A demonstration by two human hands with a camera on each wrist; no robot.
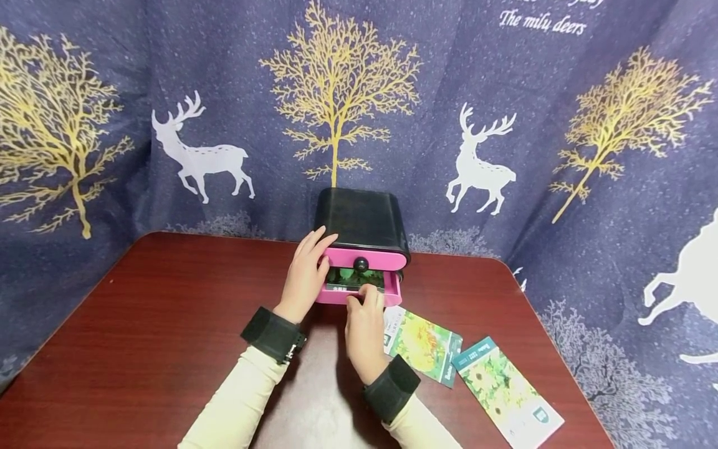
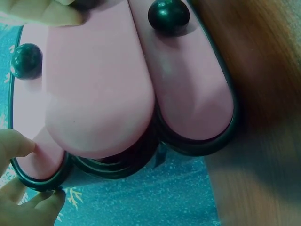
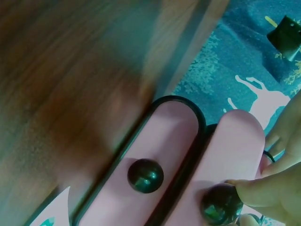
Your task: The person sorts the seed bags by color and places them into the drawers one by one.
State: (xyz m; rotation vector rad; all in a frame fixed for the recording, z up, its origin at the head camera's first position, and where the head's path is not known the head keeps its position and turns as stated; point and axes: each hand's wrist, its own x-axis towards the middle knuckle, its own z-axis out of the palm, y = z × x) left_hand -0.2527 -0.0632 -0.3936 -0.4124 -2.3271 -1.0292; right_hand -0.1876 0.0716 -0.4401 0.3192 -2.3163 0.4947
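A small black cabinet (image 1: 361, 215) with pink drawers stands at the table's back. Its middle drawer (image 1: 392, 288) is pulled out, with a dark green printed packet (image 1: 356, 277) inside. My left hand (image 1: 303, 277) holds the cabinet's upper left corner, thumb on the top drawer's front (image 2: 47, 155) and fingers against the black casing. My right hand (image 1: 366, 330) pinches the black knob (image 3: 221, 205) of the middle drawer between thumb and fingers. The bottom drawer (image 3: 183, 125), with its own round knob (image 3: 146, 175), sits closed below.
Two flower-printed packets lie on the dark red table (image 1: 185, 324) to the right: a yellow-orange one (image 1: 421, 343) near my right hand and a pale yellow one (image 1: 505, 393) nearer the right edge. A blue deer-patterned cloth (image 1: 387, 125) hangs behind the cabinet.
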